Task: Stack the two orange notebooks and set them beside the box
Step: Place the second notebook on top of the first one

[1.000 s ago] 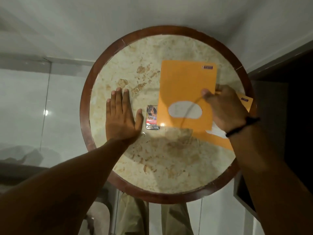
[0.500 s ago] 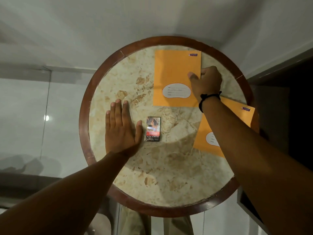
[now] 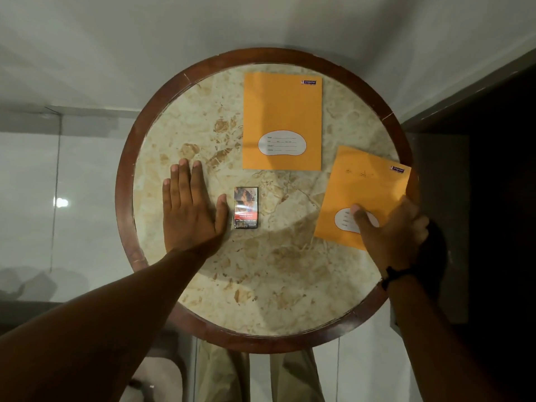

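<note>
One orange notebook (image 3: 282, 111) lies flat and alone at the far middle of the round marble table (image 3: 261, 285). A second orange notebook (image 3: 362, 187) lies tilted at the table's right rim. My right hand (image 3: 388, 233) grips its near right corner, thumb on the white label, fingers under the edge. A small dark box (image 3: 246, 207) with a red band sits in the table's middle. My left hand (image 3: 188, 210) rests flat on the marble just left of the box, fingers apart, holding nothing.
The table has a dark wooden rim (image 3: 124, 181). White walls stand behind it, a glossy tiled floor (image 3: 43, 198) lies to the left, and a dark opening (image 3: 499, 169) is on the right. My trouser legs show under the near edge.
My right hand set the first notebook down at the far middle, let it go, and came back to the right to take the second notebook's corner. The left hand stayed put.
</note>
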